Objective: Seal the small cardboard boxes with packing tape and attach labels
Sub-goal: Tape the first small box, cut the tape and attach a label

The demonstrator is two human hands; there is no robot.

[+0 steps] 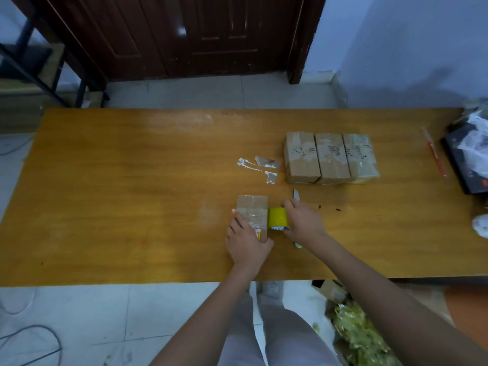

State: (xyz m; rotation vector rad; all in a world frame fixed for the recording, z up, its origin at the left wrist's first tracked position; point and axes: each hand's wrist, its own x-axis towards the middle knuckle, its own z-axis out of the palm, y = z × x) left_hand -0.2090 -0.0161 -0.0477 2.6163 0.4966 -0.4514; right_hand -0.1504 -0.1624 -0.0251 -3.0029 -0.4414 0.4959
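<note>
A small cardboard box (252,211) lies on the wooden table (132,194) near its front edge, with clear tape across its top. My left hand (247,240) rests on the box's near end and holds it down. Right beside the box stands a yellow-brown roll of packing tape (277,217), gripped by my right hand (303,223). A knife (296,198) lies under my right hand, its blade pointing away from me. Three taped boxes (331,158) with writing on top stand side by side further back.
Scraps of torn tape and paper (260,166) lie left of the three boxes. A red pen (434,151) and a dark flat box with white plastic (470,157) sit at the right end. Cardboard and crumpled wrapping (356,331) lie on the floor.
</note>
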